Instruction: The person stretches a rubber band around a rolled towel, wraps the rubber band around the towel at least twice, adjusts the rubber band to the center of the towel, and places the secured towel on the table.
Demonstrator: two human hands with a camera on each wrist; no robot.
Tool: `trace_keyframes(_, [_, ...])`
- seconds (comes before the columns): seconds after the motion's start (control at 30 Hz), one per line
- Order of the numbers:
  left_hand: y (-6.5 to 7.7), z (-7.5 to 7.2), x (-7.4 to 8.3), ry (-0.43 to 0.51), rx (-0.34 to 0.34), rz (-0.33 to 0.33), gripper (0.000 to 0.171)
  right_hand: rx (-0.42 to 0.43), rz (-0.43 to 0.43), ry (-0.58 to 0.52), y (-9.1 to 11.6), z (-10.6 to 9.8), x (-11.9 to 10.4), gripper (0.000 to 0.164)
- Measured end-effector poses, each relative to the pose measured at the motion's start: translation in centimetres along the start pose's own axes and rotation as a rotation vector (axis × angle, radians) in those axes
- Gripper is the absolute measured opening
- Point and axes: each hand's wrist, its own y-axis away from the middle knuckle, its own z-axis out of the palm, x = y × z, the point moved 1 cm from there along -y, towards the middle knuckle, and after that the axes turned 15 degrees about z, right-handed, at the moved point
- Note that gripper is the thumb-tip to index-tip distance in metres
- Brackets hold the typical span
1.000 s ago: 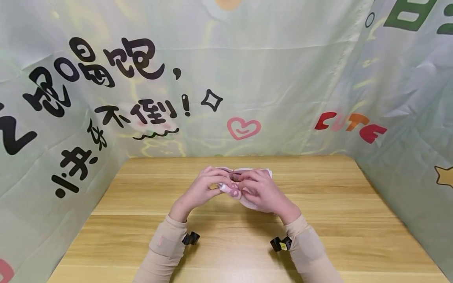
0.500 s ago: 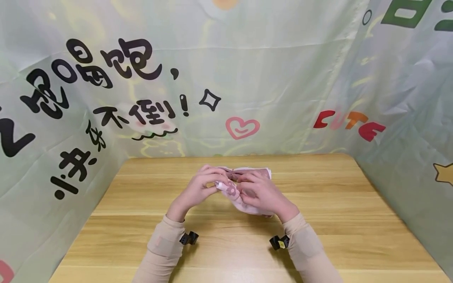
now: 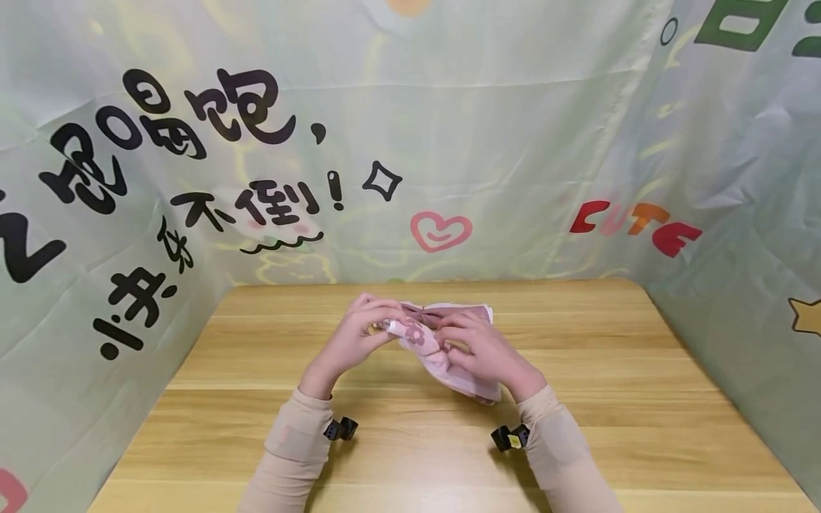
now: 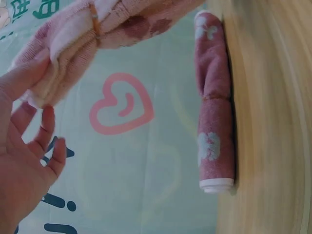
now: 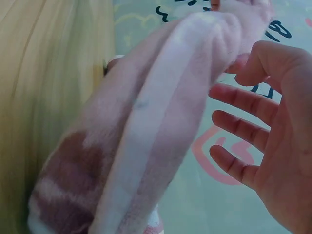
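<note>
A light pink towel (image 3: 420, 338), gathered into a long bundle, hangs slanted above the table between my hands. My left hand (image 3: 355, 331) pinches its left end between thumb and forefinger; the other fingers are loosely bent in the left wrist view. An orange-brown band (image 4: 95, 22) circles the bundle. My right hand (image 3: 481, 345) pinches the towel near its middle, with the remaining fingers spread apart from the cloth in the right wrist view. Below that hand the towel's loose end (image 5: 73, 180) hangs down, showing a dark mauve patch. The right fingertips are partly hidden behind the cloth.
Behind the hands a mauve rolled towel (image 4: 214, 122) with pale motifs lies on the wooden table (image 3: 256, 427), a band around its middle. Printed fabric walls (image 3: 513, 142) enclose the table at the back and sides. Each sleeve carries a small black camera (image 3: 341, 429).
My left hand has shifted left and slightly up with its end of the towel. The bundle is drawn out longer, and its loose end hangs lower below my right hand.
</note>
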Motion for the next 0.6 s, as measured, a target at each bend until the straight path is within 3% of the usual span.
trace_keyframes(0.23, [-0.1,0.3,0.1,-0.071,-0.027,-0.130,0.022,0.078,-0.021,-0.052,0.0,-0.5,-0.1,0.018])
trace_keyframes(0.43, [-0.4,0.4,0.3,-0.111,-0.069,-0.253,0.027,0.092,-0.012,-0.069,-0.3,-0.3,-1.0,0.012])
trace_keyframes(0.6, [-0.4,0.5,0.4,-0.110,-0.047,-0.297,0.029,0.105,-0.014,-0.037,-0.3,0.3,-1.3,0.012])
